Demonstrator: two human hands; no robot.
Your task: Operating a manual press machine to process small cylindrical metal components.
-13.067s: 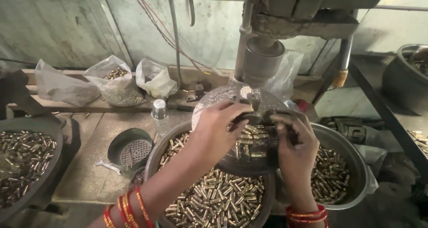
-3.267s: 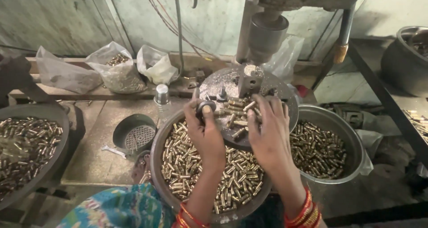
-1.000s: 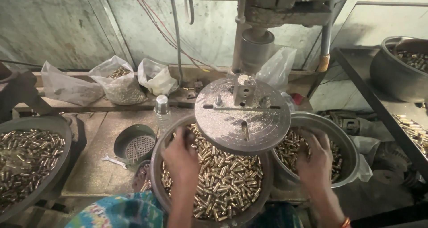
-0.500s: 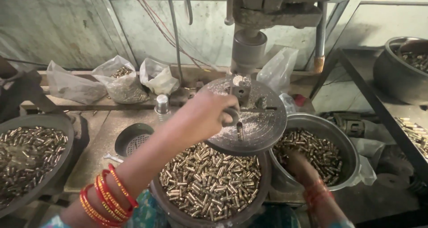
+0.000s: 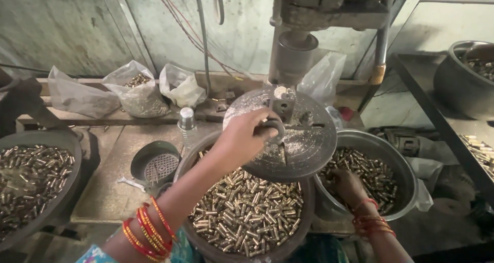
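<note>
- Our left hand pinches a small ring on the round plate.
- Our right hand digs in the side bowl; grip hidden.
- The big bowl looks full of brass tubes, so much work is left.

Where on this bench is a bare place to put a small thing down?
Bare wood lies left of the small strainer bowl, bordered by the dark pan and the plastic bags. It is crowded around the round plate, where the left hand works, and in the steel basin, where the right hand digs.
</note>
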